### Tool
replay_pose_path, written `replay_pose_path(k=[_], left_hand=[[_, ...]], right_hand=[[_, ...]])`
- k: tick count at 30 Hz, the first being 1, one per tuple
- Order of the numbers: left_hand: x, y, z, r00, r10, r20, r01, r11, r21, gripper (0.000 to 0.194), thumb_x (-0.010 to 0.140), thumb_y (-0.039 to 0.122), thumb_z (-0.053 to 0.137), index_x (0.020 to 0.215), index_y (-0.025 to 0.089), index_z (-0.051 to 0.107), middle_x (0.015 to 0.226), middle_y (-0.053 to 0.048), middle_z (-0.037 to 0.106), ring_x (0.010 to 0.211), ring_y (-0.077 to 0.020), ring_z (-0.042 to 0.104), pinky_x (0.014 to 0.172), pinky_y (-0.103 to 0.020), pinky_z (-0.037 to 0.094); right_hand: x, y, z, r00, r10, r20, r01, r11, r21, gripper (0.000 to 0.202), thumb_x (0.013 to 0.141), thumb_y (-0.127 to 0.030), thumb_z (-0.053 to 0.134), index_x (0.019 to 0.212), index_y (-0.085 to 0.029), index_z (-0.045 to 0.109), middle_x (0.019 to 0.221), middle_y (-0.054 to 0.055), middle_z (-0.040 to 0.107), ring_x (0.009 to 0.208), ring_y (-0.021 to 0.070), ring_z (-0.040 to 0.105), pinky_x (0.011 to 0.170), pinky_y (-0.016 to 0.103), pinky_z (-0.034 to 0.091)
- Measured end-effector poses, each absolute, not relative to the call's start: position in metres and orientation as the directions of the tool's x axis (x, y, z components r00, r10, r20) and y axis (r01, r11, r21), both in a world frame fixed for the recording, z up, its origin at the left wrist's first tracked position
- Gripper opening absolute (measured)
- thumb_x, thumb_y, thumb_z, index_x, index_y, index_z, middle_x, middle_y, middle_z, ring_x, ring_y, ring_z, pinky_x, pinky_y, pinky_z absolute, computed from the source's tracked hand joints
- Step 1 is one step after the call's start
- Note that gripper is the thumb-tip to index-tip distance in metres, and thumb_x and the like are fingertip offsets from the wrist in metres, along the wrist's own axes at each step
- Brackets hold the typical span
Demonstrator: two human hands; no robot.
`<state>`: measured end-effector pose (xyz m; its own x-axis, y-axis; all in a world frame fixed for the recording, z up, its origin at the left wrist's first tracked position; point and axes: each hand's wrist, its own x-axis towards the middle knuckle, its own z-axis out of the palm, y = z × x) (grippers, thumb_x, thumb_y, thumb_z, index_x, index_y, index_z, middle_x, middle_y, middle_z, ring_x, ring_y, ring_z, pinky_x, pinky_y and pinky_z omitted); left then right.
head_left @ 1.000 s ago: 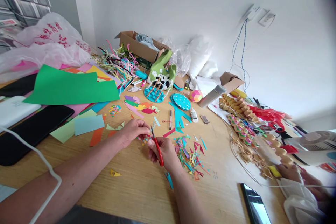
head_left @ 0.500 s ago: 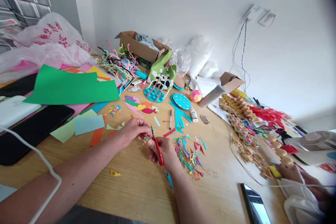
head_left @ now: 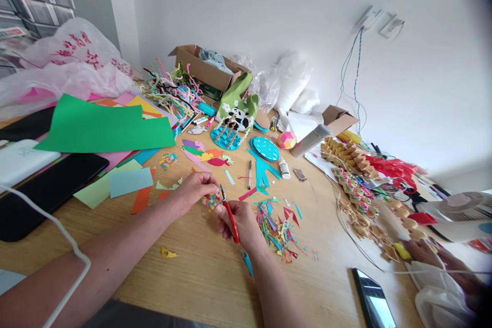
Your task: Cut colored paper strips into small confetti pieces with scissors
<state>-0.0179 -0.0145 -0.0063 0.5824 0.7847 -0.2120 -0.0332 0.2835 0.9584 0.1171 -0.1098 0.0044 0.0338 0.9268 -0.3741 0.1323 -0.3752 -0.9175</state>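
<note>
Red-handled scissors (head_left: 232, 223) are in my right hand (head_left: 239, 220), with their dark blades pointing up and away. My left hand (head_left: 198, 189) is pinched beside the blade tips; whatever it holds is too small to make out. Tiny colored paper bits (head_left: 209, 204) lie on the table under and between the hands. Right of my right hand is a heap of paper scraps (head_left: 277, 228). Paper fish (head_left: 219, 162) in several colors lie beyond my hands, near a small pile of confetti (head_left: 168, 161).
Green sheet (head_left: 103, 125), black phone (head_left: 49, 197) and white cable (head_left: 69, 238) at left. Behind are a cardboard box (head_left: 192, 64), panda bag (head_left: 238, 110) and grey bottle (head_left: 311, 141). Another phone (head_left: 372, 297) lies right, near another person's hands (head_left: 442, 261).
The scissor blades look closer together than before. My left hand has shifted very slightly, staying beside the blade tips.
</note>
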Motion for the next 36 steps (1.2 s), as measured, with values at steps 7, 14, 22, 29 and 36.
replay_pose_path(k=[7,14,22,29,36], left_hand=[[-0.0180,-0.0132,-0.0030,0.558,0.821,-0.121,-0.086,0.202,0.976,0.006,0.057,0.021,0.064,0.059,0.016,0.064,0.092,-0.006,0.066,0.092,-0.0202,0.058,0.075,-0.028,0.042],[-0.0179,-0.0142,-0.0055,0.598,0.764,-0.241,-0.099,0.368,0.924,0.014,0.058,0.025,0.069,0.065,0.014,0.063,0.062,-0.002,0.063,0.061,-0.0140,0.057,0.053,-0.024,0.039],[-0.0172,-0.0130,0.0008,0.541,0.789,-0.293,-0.108,0.410,0.905,0.018,0.054,0.027,0.072,0.061,0.013,0.062,0.058,-0.002,0.062,0.059,-0.0133,0.056,0.056,-0.026,0.041],[-0.0153,-0.0168,-0.0062,0.597,0.763,-0.247,0.042,0.277,0.960,0.014,0.059,0.027,0.068,0.062,0.014,0.063,0.056,0.000,0.060,0.055,-0.0118,0.052,0.054,-0.025,0.037],[-0.0159,-0.0164,-0.0025,0.572,0.785,-0.238,0.148,0.187,0.971,0.015,0.060,0.029,0.065,0.064,0.015,0.063,0.058,0.000,0.060,0.052,-0.0119,0.050,0.051,-0.024,0.036]], right_hand=[[0.1185,-0.1100,0.0007,0.028,0.926,-0.376,0.138,-0.377,-0.916,0.043,0.066,-0.056,0.068,0.060,-0.017,0.050,0.037,-0.005,0.051,0.029,0.0083,0.045,0.028,0.016,0.035],[0.1182,-0.1118,0.0035,0.055,0.921,-0.385,0.152,-0.389,-0.909,0.044,0.065,-0.056,0.069,0.060,-0.017,0.050,0.038,-0.003,0.053,0.028,0.0084,0.045,0.027,0.016,0.033],[0.1188,-0.1078,0.0055,0.262,0.946,-0.191,0.115,-0.227,-0.967,0.039,0.067,-0.050,0.070,0.063,-0.016,0.051,0.046,-0.001,0.055,0.038,0.0101,0.048,0.037,0.020,0.037],[0.1186,-0.1054,0.0083,0.460,0.888,0.020,0.143,-0.052,-0.988,0.036,0.065,-0.047,0.073,0.073,-0.018,0.053,0.064,0.001,0.059,0.061,0.0150,0.055,0.058,0.025,0.044],[0.1201,-0.1039,0.0063,0.476,0.879,0.013,0.166,-0.075,-0.983,0.033,0.066,-0.045,0.071,0.070,-0.017,0.053,0.059,-0.001,0.055,0.056,0.0135,0.051,0.056,0.025,0.040]])
